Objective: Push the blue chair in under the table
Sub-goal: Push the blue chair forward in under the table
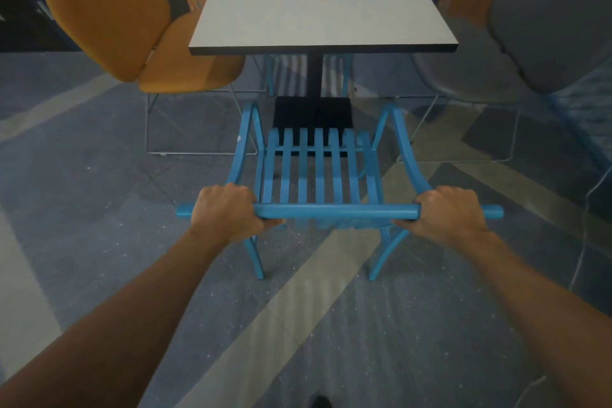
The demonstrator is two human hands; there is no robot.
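Blue chair (316, 172), short of table (265, 26), top rail clenched by left hand (228, 209) and right hand (447, 212) for pushing.

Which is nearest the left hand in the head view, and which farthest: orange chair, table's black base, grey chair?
1. Table's black base: ahead and right of the left hand.
2. Orange chair: far left.
3. Grey chair: far right.

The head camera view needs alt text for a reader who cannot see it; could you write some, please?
Both hands, left hand and right hand, grip the top rail of a blue chair facing a square table. An orange chair stands left, a grey chair right.
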